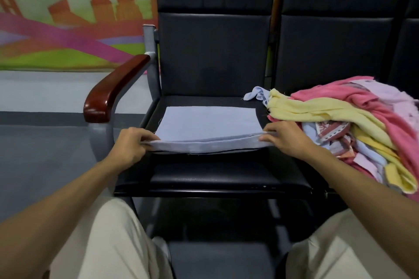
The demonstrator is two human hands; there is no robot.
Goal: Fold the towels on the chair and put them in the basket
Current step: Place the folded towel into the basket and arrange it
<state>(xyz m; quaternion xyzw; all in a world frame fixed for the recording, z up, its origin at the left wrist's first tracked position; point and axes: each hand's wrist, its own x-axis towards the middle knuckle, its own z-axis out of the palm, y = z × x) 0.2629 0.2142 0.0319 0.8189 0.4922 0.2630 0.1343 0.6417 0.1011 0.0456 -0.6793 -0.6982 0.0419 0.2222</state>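
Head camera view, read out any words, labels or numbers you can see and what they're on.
No readable text anywhere.
On the wall mural: building shapes only, no words.
On the patterned towel in the pile: red and white print, too blurred to read.
On the blue towel: nothing, plain.

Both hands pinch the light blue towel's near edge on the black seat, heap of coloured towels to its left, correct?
Wrong side: the head view shows the heap of coloured towels right of the light blue towel. The left hand and right hand do pinch its near edge.
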